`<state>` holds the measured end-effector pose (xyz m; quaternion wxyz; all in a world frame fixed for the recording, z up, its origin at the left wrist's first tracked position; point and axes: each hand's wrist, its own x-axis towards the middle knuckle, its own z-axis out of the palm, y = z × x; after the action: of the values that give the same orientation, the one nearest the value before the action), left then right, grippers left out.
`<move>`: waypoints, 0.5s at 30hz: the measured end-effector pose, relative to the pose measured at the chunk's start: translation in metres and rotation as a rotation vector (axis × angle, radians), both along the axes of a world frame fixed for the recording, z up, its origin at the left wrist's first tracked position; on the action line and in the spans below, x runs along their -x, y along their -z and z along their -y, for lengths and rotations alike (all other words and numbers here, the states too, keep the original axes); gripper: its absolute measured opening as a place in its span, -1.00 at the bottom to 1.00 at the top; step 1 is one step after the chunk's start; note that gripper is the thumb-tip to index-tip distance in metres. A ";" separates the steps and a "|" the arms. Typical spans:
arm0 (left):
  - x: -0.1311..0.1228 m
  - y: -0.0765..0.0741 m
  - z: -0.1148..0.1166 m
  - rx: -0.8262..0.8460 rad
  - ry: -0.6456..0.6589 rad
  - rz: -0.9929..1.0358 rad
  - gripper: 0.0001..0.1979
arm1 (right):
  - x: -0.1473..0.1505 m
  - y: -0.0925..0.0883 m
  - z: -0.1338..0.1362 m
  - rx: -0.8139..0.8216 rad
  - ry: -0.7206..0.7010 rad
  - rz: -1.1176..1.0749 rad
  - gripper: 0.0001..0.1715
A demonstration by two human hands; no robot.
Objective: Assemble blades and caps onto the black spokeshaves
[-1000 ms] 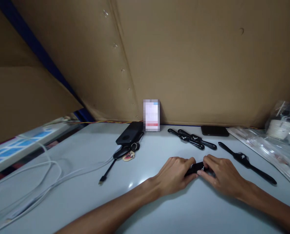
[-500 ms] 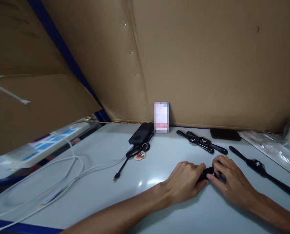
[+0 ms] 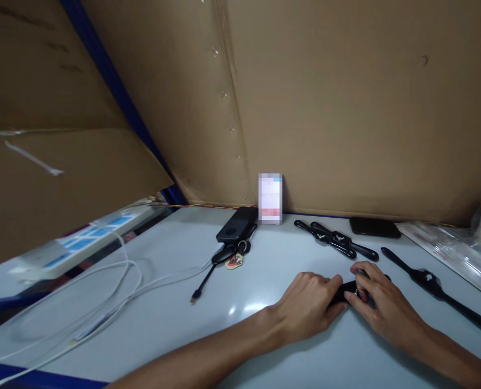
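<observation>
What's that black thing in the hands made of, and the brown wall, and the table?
Black thing: partly hidden; smooth, silvery glint; maybe painted metal or plastic.
Wall: likely cardboard, dull and creased.
Table: glossy, reflecting lights; laminate or painted metal, perhaps.

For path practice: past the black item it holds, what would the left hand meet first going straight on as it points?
Probably the right hand, which holds the same black item ahead of the left hand, though depth is unclear.

A two-handled tool (image 3: 428, 281) lies between the right hand (image 3: 380, 300) and plastic packaging (image 3: 446, 251).
</observation>
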<state>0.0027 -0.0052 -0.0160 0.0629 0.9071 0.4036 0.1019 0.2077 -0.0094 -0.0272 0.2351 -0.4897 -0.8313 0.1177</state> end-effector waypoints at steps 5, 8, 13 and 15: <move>0.000 0.002 0.000 -0.014 0.000 0.013 -0.83 | -0.002 0.000 -0.002 0.007 -0.020 0.017 -0.68; -0.001 0.000 0.001 -0.003 -0.005 -0.015 -0.81 | -0.002 0.000 -0.001 0.026 -0.028 0.016 -0.71; -0.001 -0.001 0.000 0.001 -0.009 -0.029 -0.77 | -0.003 0.000 -0.001 0.022 -0.062 0.009 -0.84; 0.000 -0.001 -0.002 -0.009 0.018 -0.021 -0.78 | -0.004 -0.003 -0.002 0.040 -0.081 -0.012 -0.86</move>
<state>0.0026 -0.0035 -0.0150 0.0555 0.9120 0.3955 0.0938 0.2121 -0.0078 -0.0243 0.2254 -0.4595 -0.8465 0.1467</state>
